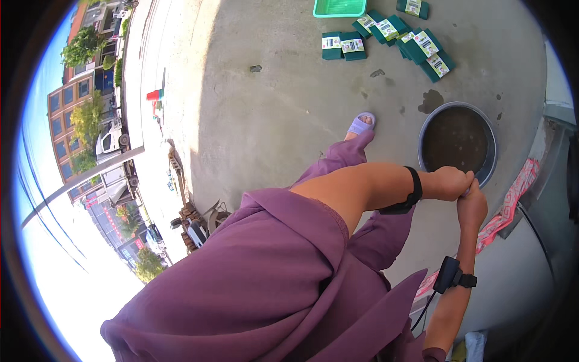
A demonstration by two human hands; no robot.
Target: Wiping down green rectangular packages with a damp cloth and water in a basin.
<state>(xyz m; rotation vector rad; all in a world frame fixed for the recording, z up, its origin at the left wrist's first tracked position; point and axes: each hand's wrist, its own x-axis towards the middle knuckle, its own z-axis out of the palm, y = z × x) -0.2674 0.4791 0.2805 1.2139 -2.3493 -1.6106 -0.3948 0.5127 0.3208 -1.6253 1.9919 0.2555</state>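
My left hand (450, 183) and my right hand (472, 206) meet over the near rim of a grey round basin (421, 149). Both have curled fingers and press against each other. A small pale lilac sliver (466, 192) shows between them; whether it is a held thing or part of the rim I cannot tell. Murky brown water (457, 140) with a few bubbles fills much of the basin. Black straps circle both forearms, and the one on the right carries a black box (446, 274) with a cable.
Several packs of green scouring pads (425, 44) with printed paper bands lie on the concrete floor (280, 113). A green plastic basket (340, 8) stands by them. My foot wears a lilac slipper (362, 123). A pink-and-white patterned cloth (511, 203) runs along the right edge.
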